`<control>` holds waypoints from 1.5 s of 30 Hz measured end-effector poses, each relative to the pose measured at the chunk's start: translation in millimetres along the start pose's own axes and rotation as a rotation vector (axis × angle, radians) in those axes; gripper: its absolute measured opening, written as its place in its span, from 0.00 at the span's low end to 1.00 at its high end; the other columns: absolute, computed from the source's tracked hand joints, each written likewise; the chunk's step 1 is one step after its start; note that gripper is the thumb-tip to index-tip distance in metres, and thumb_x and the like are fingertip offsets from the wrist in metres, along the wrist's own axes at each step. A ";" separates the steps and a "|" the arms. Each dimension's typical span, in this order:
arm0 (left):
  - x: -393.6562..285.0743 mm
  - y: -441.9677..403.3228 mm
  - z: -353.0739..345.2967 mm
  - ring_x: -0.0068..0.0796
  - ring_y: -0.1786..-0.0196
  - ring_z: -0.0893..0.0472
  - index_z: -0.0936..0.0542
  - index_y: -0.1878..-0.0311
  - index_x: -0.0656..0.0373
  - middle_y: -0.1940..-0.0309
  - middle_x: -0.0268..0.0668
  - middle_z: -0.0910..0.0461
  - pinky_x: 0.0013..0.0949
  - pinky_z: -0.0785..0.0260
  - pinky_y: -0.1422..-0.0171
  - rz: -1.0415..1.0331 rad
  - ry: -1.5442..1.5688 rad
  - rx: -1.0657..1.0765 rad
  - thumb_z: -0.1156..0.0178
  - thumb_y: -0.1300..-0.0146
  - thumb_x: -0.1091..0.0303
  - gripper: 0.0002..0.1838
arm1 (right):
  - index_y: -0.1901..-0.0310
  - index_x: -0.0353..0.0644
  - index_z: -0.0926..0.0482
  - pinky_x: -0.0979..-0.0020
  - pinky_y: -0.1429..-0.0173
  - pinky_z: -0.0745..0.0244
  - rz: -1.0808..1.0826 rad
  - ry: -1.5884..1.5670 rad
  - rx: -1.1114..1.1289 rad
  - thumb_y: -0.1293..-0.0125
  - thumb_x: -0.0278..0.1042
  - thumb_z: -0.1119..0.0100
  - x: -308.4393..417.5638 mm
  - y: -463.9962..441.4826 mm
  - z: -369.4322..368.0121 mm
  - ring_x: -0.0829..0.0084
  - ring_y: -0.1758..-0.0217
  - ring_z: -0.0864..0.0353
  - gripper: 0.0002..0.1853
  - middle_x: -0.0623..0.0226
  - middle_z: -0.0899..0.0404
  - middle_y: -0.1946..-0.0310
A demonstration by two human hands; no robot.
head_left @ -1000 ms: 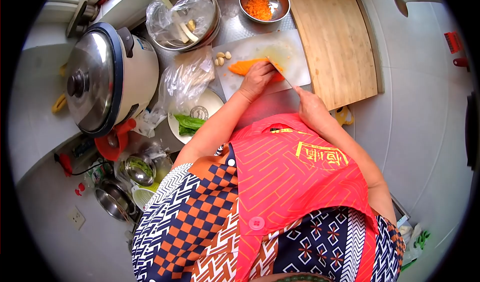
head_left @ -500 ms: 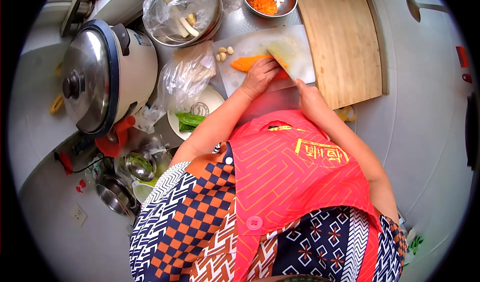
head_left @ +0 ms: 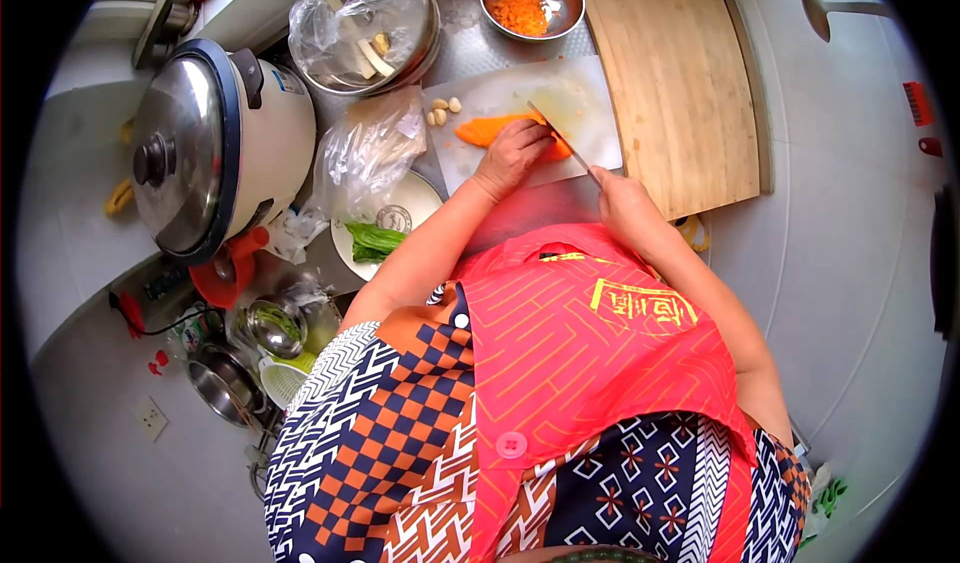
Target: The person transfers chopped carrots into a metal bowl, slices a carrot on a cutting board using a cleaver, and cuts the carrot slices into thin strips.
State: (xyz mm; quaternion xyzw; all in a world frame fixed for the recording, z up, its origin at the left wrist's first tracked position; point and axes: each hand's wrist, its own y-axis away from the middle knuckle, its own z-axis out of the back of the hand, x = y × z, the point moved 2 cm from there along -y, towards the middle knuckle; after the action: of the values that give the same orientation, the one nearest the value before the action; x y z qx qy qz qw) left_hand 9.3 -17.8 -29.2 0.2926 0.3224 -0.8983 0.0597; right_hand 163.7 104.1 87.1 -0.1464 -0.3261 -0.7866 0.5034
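An orange carrot (head_left: 480, 130) lies on a white cutting board (head_left: 462, 166), pinned under the bent fingers of my left hand (head_left: 513, 155). My right hand (head_left: 628, 203) is wrapped round the handle of a kitchen knife (head_left: 567, 144). The knife's blade slants across the carrot, close beside my left fingertips. Cut orange pieces show partly behind the blade; my fingers hide some of them. Several peeled garlic cloves (head_left: 440, 111) sit at the board's left part.
A metal bowl (head_left: 556, 29) of chopped carrot stands behind the board. To the right is a wooden board (head_left: 680, 93). On the left are a plate (head_left: 425, 203) with green peppers (head_left: 375, 241), a plastic bag (head_left: 375, 148), a large rice cooker (head_left: 270, 128) and a basin (head_left: 428, 48).
The blade has turned to a steeper edge-on view over the carrot. The whole scene has shifted slightly with the camera. Both hands keep their holds.
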 end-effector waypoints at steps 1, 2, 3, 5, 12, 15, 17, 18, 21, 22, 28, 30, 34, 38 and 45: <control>-0.2 0.9 -0.1 0.36 0.47 0.23 0.18 0.58 0.60 0.53 0.36 0.20 0.38 0.30 0.42 0.006 0.009 0.005 0.44 0.48 0.73 0.13 | 0.47 0.29 0.26 0.51 0.60 0.25 -0.005 -0.007 0.006 0.41 0.19 0.53 2.1 3.9 3.0 0.42 0.66 0.21 0.19 0.37 0.23 0.72; -0.6 2.0 0.0 0.36 0.46 0.24 0.18 0.57 0.60 0.53 0.36 0.20 0.38 0.30 0.41 0.005 -0.003 0.003 0.44 0.47 0.73 0.13 | 0.47 0.29 0.26 0.51 0.59 0.25 -0.008 -0.015 0.013 0.41 0.19 0.54 4.2 6.6 5.7 0.42 0.66 0.21 0.19 0.37 0.23 0.72; -1.3 1.8 1.5 0.36 0.46 0.24 0.18 0.57 0.60 0.53 0.35 0.20 0.38 0.30 0.40 0.005 -0.015 0.001 0.44 0.47 0.73 0.13 | 0.47 0.29 0.26 0.51 0.59 0.25 -0.011 -0.022 0.020 0.41 0.19 0.54 4.9 7.7 6.8 0.42 0.66 0.21 0.19 0.37 0.23 0.72; -3.0 0.8 3.2 0.35 0.45 0.24 0.18 0.56 0.60 0.52 0.35 0.20 0.38 0.31 0.39 0.005 -0.031 0.005 0.44 0.46 0.73 0.14 | 0.48 0.29 0.27 0.51 0.59 0.25 -0.028 -0.007 0.043 0.41 0.19 0.54 1.3 9.1 4.6 0.41 0.66 0.21 0.19 0.37 0.23 0.72; 0.2 1.7 0.9 0.34 0.44 0.25 0.17 0.56 0.59 0.51 0.35 0.20 0.38 0.32 0.38 0.011 -0.030 0.021 0.44 0.46 0.72 0.14 | 0.44 0.32 0.28 0.53 0.58 0.25 -0.065 0.024 0.038 0.38 0.19 0.58 -2.9 9.9 -6.3 0.42 0.62 0.20 0.20 0.36 0.23 0.69; -0.3 0.4 1.5 0.35 0.44 0.25 0.17 0.56 0.59 0.51 0.35 0.20 0.38 0.32 0.38 0.015 -0.027 0.019 0.45 0.46 0.72 0.14 | 0.45 0.31 0.28 0.54 0.57 0.25 -0.115 0.032 0.082 0.39 0.18 0.57 6.9 9.5 0.3 0.43 0.62 0.20 0.19 0.36 0.23 0.68; -0.5 -0.5 1.9 0.35 0.44 0.25 0.17 0.57 0.59 0.51 0.36 0.20 0.38 0.31 0.39 0.017 -0.027 0.020 0.45 0.46 0.72 0.14 | 0.51 0.28 0.29 0.50 0.60 0.25 -0.096 0.013 0.097 0.42 0.19 0.53 3.2 5.6 -3.1 0.41 0.65 0.21 0.16 0.37 0.23 0.72; -1.2 -0.9 2.5 0.35 0.44 0.24 0.17 0.57 0.59 0.51 0.36 0.20 0.38 0.31 0.39 0.018 -0.027 0.021 0.45 0.46 0.72 0.14 | 0.53 0.27 0.29 0.48 0.61 0.25 -0.086 0.003 0.104 0.43 0.19 0.52 0.1 2.8 -6.5 0.40 0.67 0.21 0.15 0.38 0.23 0.74; 0.0 -0.4 1.4 0.36 0.44 0.24 0.17 0.57 0.59 0.51 0.37 0.20 0.38 0.31 0.39 0.014 -0.025 0.026 0.45 0.47 0.71 0.14 | 0.56 0.30 0.30 0.46 0.62 0.26 -0.071 0.017 0.019 0.42 0.21 0.51 -14.8 -13.6 -27.9 0.39 0.68 0.21 0.11 0.37 0.23 0.75; 1.1 -0.8 0.8 0.36 0.44 0.24 0.17 0.57 0.59 0.52 0.37 0.20 0.38 0.31 0.40 0.009 -0.025 0.028 0.45 0.48 0.71 0.14 | 0.56 0.31 0.30 0.46 0.62 0.26 -0.084 0.023 0.008 0.42 0.21 0.51 -17.0 -13.5 -30.2 0.39 0.68 0.21 0.11 0.37 0.23 0.75; -0.2 -1.1 1.5 0.38 0.45 0.24 0.18 0.59 0.61 0.52 0.38 0.20 0.38 0.30 0.41 -0.034 -0.029 -0.036 0.44 0.48 0.72 0.13 | 0.54 0.34 0.29 0.46 0.62 0.26 -0.059 0.013 -0.054 0.40 0.22 0.51 -26.3 -10.7 -36.6 0.39 0.68 0.21 0.12 0.37 0.23 0.74; 0.8 -0.1 0.5 0.38 0.46 0.24 0.18 0.59 0.61 0.53 0.38 0.20 0.38 0.29 0.41 -0.020 -0.031 -0.007 0.45 0.48 0.72 0.13 | 0.54 0.33 0.28 0.46 0.62 0.26 -0.040 0.017 -0.058 0.40 0.22 0.51 -26.6 -14.1 -35.6 0.39 0.67 0.21 0.12 0.37 0.23 0.74; 1.7 0.7 -1.2 0.38 0.46 0.24 0.18 0.58 0.61 0.53 0.38 0.20 0.38 0.30 0.41 -0.018 -0.017 0.017 0.45 0.48 0.73 0.14 | 0.55 0.31 0.26 0.47 0.61 0.25 -0.029 -0.025 -0.036 0.41 0.21 0.53 -15.3 -13.5 -19.0 0.38 0.67 0.21 0.13 0.36 0.23 0.73; -2.9 0.5 2.5 0.37 0.45 0.25 0.19 0.56 0.60 0.52 0.36 0.21 0.38 0.31 0.40 -0.006 -0.015 -0.005 0.45 0.47 0.73 0.14 | 0.53 0.29 0.26 0.48 0.59 0.25 -0.056 -0.051 0.016 0.41 0.21 0.54 -0.7 2.8 -1.4 0.38 0.65 0.21 0.15 0.35 0.23 0.73; -3.2 -0.6 3.5 0.36 0.45 0.25 0.19 0.56 0.60 0.51 0.36 0.21 0.38 0.31 0.40 0.005 -0.004 0.012 0.45 0.46 0.73 0.14 | 0.52 0.29 0.25 0.48 0.57 0.26 -0.101 -0.036 0.077 0.41 0.21 0.53 -1.5 11.3 3.3 0.38 0.64 0.21 0.16 0.33 0.24 0.72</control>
State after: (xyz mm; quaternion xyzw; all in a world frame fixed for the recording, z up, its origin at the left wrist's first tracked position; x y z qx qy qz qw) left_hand 10.1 -19.7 -24.9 0.2919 0.3160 -0.9007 0.0609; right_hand 174.1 104.1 92.8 -0.1245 -0.3719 -0.7952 0.4624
